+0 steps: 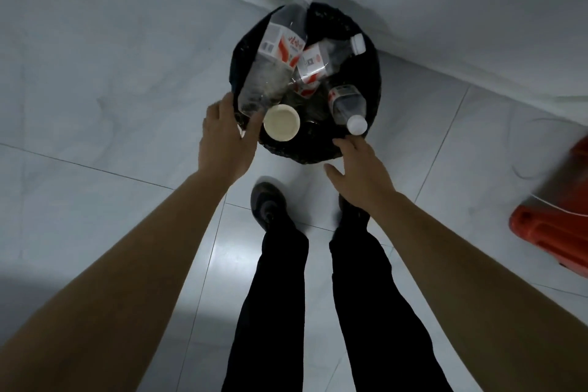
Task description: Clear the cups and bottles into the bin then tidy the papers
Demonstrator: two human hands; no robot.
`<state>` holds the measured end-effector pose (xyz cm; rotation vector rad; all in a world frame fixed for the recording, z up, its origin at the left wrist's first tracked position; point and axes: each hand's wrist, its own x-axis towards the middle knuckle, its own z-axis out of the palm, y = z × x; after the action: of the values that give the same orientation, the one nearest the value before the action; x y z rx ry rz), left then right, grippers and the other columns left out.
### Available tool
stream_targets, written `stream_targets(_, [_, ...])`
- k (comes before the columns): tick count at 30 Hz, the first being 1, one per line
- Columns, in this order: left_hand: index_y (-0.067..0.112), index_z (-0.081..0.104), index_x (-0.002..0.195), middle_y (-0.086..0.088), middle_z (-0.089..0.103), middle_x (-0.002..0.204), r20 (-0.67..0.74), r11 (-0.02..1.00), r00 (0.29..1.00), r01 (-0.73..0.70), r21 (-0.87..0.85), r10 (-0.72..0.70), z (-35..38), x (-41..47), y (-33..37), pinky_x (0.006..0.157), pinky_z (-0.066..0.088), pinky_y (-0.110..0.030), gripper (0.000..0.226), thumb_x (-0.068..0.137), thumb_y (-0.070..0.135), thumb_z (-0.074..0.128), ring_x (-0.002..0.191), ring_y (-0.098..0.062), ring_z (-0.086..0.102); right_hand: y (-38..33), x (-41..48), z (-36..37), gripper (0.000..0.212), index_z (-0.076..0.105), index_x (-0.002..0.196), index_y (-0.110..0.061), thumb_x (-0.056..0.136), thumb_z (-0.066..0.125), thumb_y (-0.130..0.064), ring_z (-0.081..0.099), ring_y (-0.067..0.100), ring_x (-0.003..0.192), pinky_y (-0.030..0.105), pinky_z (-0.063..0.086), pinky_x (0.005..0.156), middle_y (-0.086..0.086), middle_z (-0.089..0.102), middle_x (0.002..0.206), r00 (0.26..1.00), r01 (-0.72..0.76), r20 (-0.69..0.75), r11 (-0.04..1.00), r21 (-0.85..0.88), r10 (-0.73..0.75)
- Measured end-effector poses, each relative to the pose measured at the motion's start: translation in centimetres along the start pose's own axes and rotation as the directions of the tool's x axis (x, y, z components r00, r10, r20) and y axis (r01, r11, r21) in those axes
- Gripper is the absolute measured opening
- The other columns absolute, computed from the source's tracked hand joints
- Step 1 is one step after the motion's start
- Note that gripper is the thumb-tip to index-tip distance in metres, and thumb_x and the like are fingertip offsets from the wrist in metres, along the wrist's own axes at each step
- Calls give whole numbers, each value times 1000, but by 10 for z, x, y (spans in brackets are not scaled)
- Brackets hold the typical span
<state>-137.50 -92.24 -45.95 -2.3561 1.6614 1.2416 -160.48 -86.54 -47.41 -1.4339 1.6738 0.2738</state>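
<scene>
A black round bin (pixel 373 79) stands on the tiled floor against the wall. A large clear bottle (pixel 276 51) with a red-and-white label lies slanted across it, cap poking over the far rim. My left hand (pixel 222 140) cups the bottle's bottom end, with fingers to its left and thumb to its right. Inside the bin are a second labelled bottle (pixel 331 57), a small bottle (pixel 348 105) with its white cap toward me, and a cream paper cup (pixel 281 122), mouth up. My right hand (pixel 359 169) hovers over the near rim, fingers spread, holding nothing.
A white wall (pixel 445 9) runs just behind the bin. A red plastic object (pixel 553 219) sits on the floor at the right edge. My legs and dark shoes (pixel 267 204) stand directly in front of the bin. Pale floor tiles (pixel 111 105) stretch to the left.
</scene>
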Motion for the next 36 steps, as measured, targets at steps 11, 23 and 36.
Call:
stream_targets(11, [17, 32, 151, -6, 41, 150, -147, 886, 947, 202, -418, -285, -179, -258, 43, 108, 39, -40, 56, 102, 41, 43, 133, -20, 46, -114, -228, -167, 47, 42, 145, -21, 101, 46, -39, 45, 20, 133, 35, 36, 109, 4, 44, 147, 999, 40, -1, 994, 99, -40])
stream_targets(23, [33, 43, 143, 21, 51, 137, -622, 586, 555, -272, -763, -553, -319, -571, 134, 91, 42, -18, 49, 97, 51, 48, 122, 2, 53, -264, -468, -295, 36, 59, 132, -32, 97, 53, -39, 59, -8, 111, 15, 48, 92, -19, 60, 126, 757, 650, -249, 655, 385, -604])
stream_targets(36, [33, 46, 140, 12, 56, 136, -282, 339, -236, -255, -906, -930, -106, -844, 223, 93, 43, -26, 54, 89, 51, 51, 126, -2, 53, -213, -623, -213, 38, 57, 132, -31, 96, 55, -44, 51, -7, 125, 5, 42, 90, -26, 59, 130, 214, 811, 447, 413, 414, -869])
